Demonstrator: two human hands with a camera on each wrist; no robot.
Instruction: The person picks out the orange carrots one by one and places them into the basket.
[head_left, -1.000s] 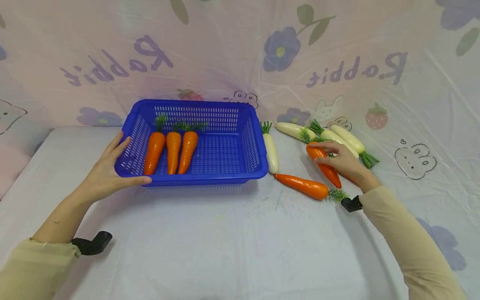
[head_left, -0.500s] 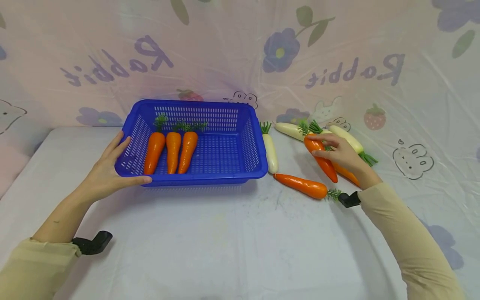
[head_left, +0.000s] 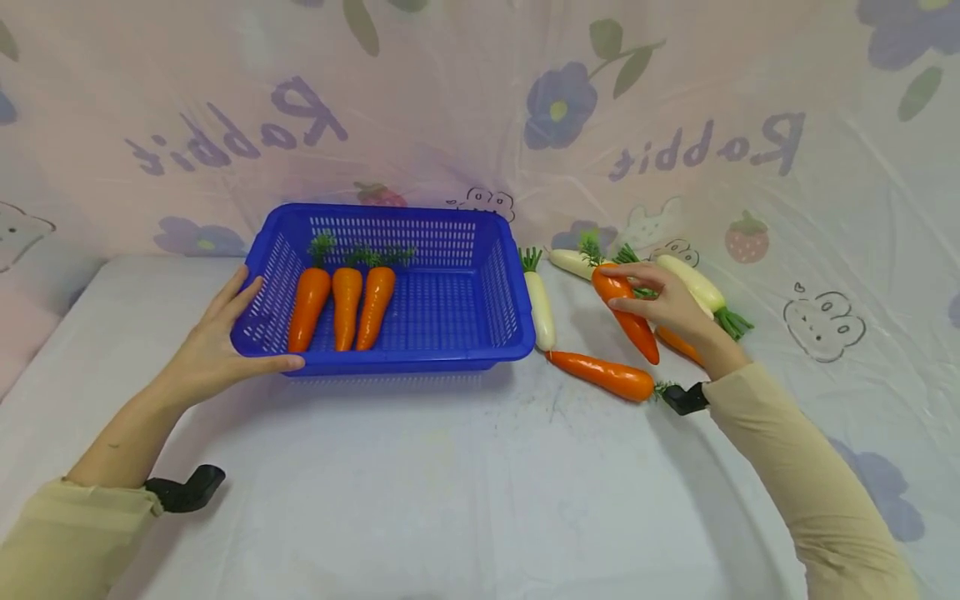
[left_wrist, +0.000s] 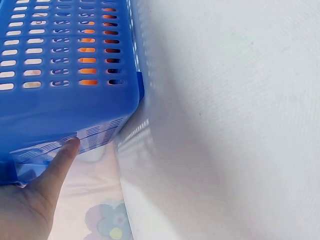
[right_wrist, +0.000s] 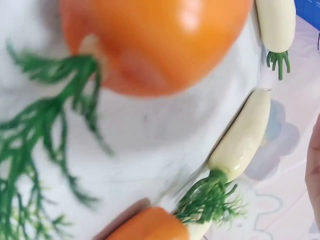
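Note:
My left hand [head_left: 206, 346] grips the near left corner of a blue slotted basket [head_left: 420, 362]. Its thumb lies along the front rim and its fingers reach over the left side; one fingertip shows against the wall in the left wrist view. Three orange carrots [head_left: 307, 308] lie side by side inside, leafy ends to the back. To the basket's right, my right hand [head_left: 667, 304] pinches another carrot [head_left: 636, 329] between thumb and fingers. Its leafy top points away and its tip slants toward the front right. The palm side is hidden in the head view.
Beside the basket lies a white radish [head_left: 542, 308]. A loose carrot [head_left: 607, 377] rests on the table [head_left: 420, 500] in front. Behind the right hand are more white radishes [head_left: 693, 282] and another carrot [head_left: 678, 343]. A patterned cloth [head_left: 435, 108] hangs at the back.
The right hand has drawn its carrot left, toward the basket, exposing more of the carrot behind. The left hand and the basket stay in place.

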